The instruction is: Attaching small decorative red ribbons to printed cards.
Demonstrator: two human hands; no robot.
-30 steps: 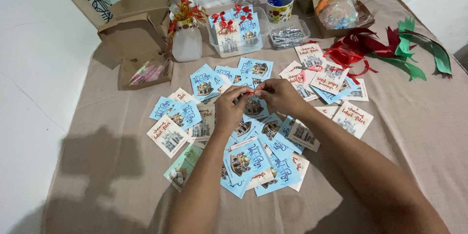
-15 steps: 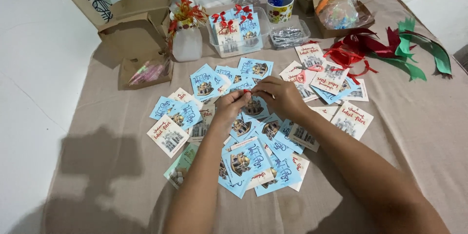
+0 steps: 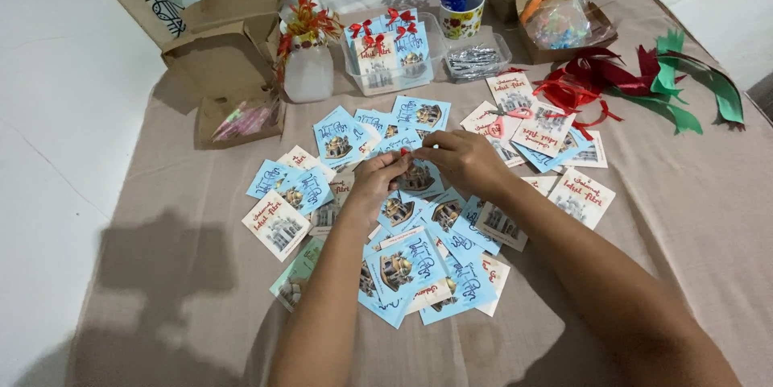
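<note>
My left hand [image 3: 377, 180] and my right hand [image 3: 463, 159] meet above the middle of a beige-covered table [image 3: 185, 274]. Between their fingertips they pinch a small red piece [image 3: 404, 152], seemingly ribbon, held over a blue card [image 3: 415, 173]. Several blue and white cards with a domed building picture [image 3: 398, 266] lie scattered under and around both hands. One white card [image 3: 276, 224] lies to the left of my left forearm.
At the back stand a clear tub of cards with red bows [image 3: 385, 55], a white vase [image 3: 307, 73], a flower mug [image 3: 460, 15], open cardboard boxes [image 3: 229, 49] and a small tray [image 3: 475, 61]. Red ribbons [image 3: 584, 81] and green ribbons [image 3: 696, 89] lie at right.
Both hands stay together at the same spot; only the fingers have shifted slightly on the small red piece.
</note>
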